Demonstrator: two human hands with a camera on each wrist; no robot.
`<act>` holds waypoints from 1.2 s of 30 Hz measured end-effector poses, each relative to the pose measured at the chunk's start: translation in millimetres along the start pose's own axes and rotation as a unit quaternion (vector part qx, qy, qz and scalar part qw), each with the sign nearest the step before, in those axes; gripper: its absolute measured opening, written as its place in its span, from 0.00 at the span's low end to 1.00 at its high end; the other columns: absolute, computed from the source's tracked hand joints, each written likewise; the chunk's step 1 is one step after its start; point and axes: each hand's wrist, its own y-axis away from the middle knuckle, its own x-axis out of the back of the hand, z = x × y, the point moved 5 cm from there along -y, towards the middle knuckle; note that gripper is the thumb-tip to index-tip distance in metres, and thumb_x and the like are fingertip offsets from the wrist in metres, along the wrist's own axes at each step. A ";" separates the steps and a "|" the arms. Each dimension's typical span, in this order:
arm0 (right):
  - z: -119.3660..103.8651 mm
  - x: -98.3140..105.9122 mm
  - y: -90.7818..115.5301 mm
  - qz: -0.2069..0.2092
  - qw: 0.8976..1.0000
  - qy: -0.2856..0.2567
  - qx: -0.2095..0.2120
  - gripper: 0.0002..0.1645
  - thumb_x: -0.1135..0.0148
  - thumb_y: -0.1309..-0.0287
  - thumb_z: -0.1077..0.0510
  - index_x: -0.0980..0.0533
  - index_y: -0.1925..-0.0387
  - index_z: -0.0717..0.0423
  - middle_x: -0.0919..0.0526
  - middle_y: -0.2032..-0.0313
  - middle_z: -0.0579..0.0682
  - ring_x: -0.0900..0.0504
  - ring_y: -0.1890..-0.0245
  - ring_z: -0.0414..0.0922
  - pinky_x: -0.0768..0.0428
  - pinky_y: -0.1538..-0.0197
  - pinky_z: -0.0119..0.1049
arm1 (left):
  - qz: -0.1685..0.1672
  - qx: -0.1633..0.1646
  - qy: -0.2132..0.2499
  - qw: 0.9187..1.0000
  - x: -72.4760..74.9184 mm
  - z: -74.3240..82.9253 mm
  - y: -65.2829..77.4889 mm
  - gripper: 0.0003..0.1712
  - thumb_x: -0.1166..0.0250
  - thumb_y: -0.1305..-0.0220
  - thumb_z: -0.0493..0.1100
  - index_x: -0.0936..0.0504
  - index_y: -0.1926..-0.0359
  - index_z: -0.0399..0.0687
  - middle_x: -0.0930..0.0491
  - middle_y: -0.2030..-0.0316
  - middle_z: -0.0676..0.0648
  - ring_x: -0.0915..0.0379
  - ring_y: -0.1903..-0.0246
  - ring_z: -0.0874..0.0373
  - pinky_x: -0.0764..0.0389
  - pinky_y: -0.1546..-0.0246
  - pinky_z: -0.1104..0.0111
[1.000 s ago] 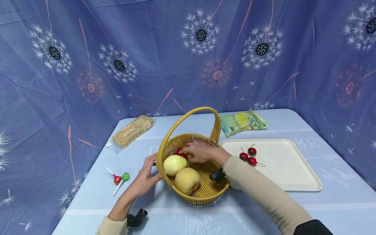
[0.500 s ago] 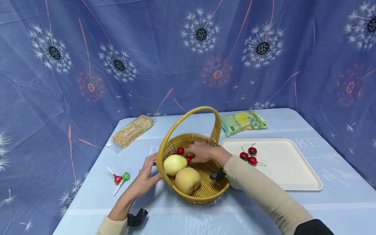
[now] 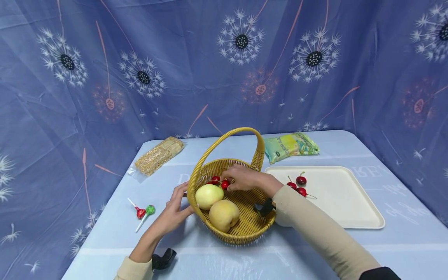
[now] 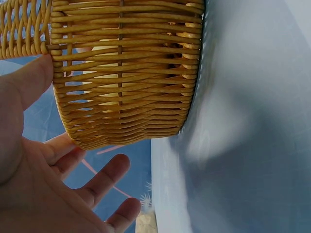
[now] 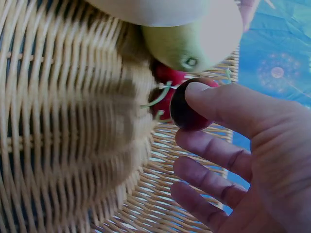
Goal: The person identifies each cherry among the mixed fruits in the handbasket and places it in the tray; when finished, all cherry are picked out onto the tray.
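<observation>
My right hand [image 3: 241, 177] reaches into the yellow wicker basket [image 3: 250, 231]. Between its thumb and index finger it pinches a dark red cherry [image 5: 187, 109], while the other fingers are loosely bent. More cherries [image 3: 215, 180] lie behind, partly hidden, with green stems showing in the right wrist view. A pale yellow-green fruit [image 3: 209, 196] and a larger yellow peach-like fruit [image 3: 224, 216] sit at the basket's left side. My left hand [image 3: 175, 208] touches the basket's left rim from outside. In the left wrist view its thumb [image 4: 36, 80] and fingertips meet the wicker; the outer fingers are spread apart from it.
Three cherries [image 3: 301, 191] are on a cream tray [image 3: 350, 202] to the right, partly covered by my sleeve. Behind stand a green-yellow packet [image 3: 291, 147] and a bag of grain-like food [image 3: 159, 156]. Red [image 3: 140, 213] and green [image 3: 149, 210] lollipops lie left. The basket handle arches overhead.
My right hand has drawn right from the cherry cluster and slightly up, now pinching one cherry apart from the others. The left hand and basket have stayed put.
</observation>
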 end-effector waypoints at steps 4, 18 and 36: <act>-1.8 10.7 8.3 0.018 1.000 -0.017 0.003 0.21 0.36 0.43 0.52 0.24 0.47 0.46 0.22 0.56 0.44 0.30 0.55 0.42 0.31 0.48 0.41 | 0.002 0.001 -0.004 1.000 0.8 0.0 -0.4 0.33 0.37 0.38 0.46 0.38 0.34 0.57 0.48 0.29 0.46 0.37 0.40 0.47 0.53 0.45 0.33; -3.5 39.8 59.1 0.110 0.993 -0.031 0.032 0.22 0.36 0.44 0.52 0.24 0.46 0.47 0.19 0.51 0.42 0.23 0.51 0.43 0.31 0.40 0.46 | 0.000 0.005 -0.007 1.000 0.9 -0.8 0.1 0.33 0.37 0.38 0.48 0.39 0.34 0.55 0.48 0.29 0.45 0.39 0.39 0.46 0.53 0.44 0.34; 58.8 49.1 158.0 0.214 0.971 -0.074 -0.080 0.22 0.34 0.45 0.53 0.24 0.47 0.45 0.19 0.56 0.44 0.25 0.52 0.43 0.25 0.52 0.46 | -0.003 0.003 -0.003 1.000 -0.5 -0.8 -0.4 0.33 0.38 0.38 0.47 0.39 0.34 0.53 0.49 0.29 0.45 0.40 0.38 0.45 0.54 0.45 0.32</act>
